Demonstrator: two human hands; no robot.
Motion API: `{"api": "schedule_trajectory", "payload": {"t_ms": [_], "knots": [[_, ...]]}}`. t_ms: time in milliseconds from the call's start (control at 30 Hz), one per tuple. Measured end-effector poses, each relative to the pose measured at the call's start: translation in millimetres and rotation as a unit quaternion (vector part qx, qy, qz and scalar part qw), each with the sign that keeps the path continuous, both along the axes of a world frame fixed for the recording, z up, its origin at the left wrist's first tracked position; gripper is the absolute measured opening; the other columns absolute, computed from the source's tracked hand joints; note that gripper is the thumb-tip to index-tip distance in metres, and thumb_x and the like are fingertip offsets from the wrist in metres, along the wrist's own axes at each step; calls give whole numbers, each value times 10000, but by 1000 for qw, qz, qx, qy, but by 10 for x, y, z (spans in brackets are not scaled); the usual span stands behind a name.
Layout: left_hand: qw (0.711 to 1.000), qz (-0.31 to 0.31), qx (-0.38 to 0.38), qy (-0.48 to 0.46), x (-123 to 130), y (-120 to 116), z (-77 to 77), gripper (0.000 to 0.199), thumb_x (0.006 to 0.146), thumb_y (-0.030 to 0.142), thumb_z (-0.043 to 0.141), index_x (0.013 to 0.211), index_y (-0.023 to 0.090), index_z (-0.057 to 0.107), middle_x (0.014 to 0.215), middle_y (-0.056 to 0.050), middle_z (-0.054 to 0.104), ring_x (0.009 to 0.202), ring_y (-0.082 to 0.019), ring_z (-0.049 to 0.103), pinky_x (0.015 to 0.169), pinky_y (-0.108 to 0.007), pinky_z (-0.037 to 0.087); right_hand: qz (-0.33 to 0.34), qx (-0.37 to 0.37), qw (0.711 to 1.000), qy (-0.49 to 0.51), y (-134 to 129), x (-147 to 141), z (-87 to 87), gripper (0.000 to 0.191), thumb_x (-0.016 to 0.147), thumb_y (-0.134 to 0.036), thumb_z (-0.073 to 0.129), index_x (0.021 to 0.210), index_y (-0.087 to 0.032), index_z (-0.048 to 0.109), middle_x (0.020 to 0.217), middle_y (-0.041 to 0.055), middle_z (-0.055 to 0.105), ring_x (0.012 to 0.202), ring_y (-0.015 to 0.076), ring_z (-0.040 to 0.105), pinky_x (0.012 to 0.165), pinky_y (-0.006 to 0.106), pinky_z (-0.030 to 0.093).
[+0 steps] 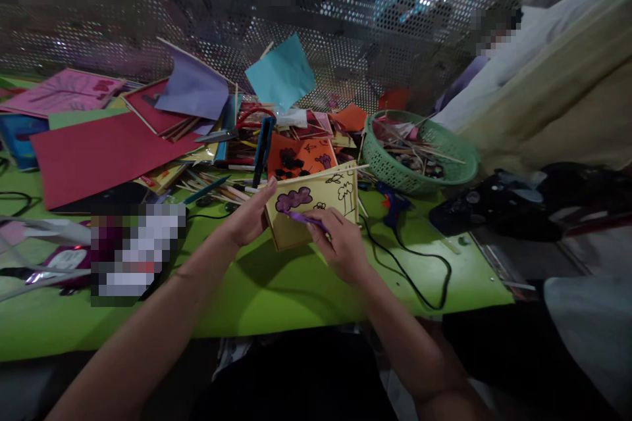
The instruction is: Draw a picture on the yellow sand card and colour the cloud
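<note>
My left hand [250,218] is closed on the left edge of a yellow paper panel [291,233] framed with thin wooden sticks, holding it tilted above the green table. Black outlines of a cloud, a tree and a bird are drawn on the panel. The cloud [295,198] is coloured purple. Between the fingers of my right hand [338,240] is a purple marker [309,220], its tip at the lower edge of the cloud. Just behind the panel rests an orange panel [301,151] with dark drawings.
A green plastic basket [419,174] of sticks stands at the right, with a blue glue gun [392,202] and its black cord before it. Red-handled scissors [222,135], red card [103,151] and several pens lie to the left. A perforated metal screen [197,13] closes the table's back.
</note>
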State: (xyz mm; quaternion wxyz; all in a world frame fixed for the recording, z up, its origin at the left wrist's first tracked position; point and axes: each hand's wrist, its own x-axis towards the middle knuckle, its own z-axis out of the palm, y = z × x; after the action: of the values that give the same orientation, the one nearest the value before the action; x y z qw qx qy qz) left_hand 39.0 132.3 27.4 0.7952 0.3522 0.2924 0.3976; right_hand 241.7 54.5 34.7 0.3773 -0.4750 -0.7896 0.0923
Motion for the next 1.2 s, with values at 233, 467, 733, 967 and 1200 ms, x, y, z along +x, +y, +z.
{"api": "schedule_trajectory", "payload": {"t_ms": [233,467,733,967,1200], "knots": [[1000,11,-1,13,8,5,-2,568,899,616,690,1239,166,754,1316,-171,754,1352,-386,626,1190,-510,462,-5,6,1000,4,5,-2,-15,191,1048,-256,517,1154,-231,673,968,77,737,822,209,681,745,331,550],[1000,-2,6,5,23,0,9,569,934,606,644,1265,154,740,1298,-175,763,1329,-370,648,1191,-508,457,-3,-1,1000,-8,6,-2,0,204,1056,-263,505,1161,-232,677,969,77,734,840,214,691,735,325,546],[1000,-1,9,-1,-3,16,0,594,906,625,677,1286,173,732,1304,-161,762,1334,-366,644,1190,-502,466,-11,4,1000,11,-8,46,11,173,1030,-221,536,1135,-226,674,986,79,749,869,215,707,766,328,550],[1000,1,14,7,-4,24,-6,617,923,637,645,1320,168,711,1337,-170,744,1341,-377,637,1190,-510,466,-14,4,1000,16,-11,50,25,170,1028,-217,532,1127,-226,670,1001,83,751,862,211,705,749,320,544],[1000,-3,12,-1,2,29,-39,605,925,618,657,1328,169,700,1353,-167,735,1345,-369,635,1204,-506,445,-2,8,1000,4,-2,10,-6,190,1047,-244,520,1148,-218,678,948,75,726,828,207,687,729,317,532]]}}
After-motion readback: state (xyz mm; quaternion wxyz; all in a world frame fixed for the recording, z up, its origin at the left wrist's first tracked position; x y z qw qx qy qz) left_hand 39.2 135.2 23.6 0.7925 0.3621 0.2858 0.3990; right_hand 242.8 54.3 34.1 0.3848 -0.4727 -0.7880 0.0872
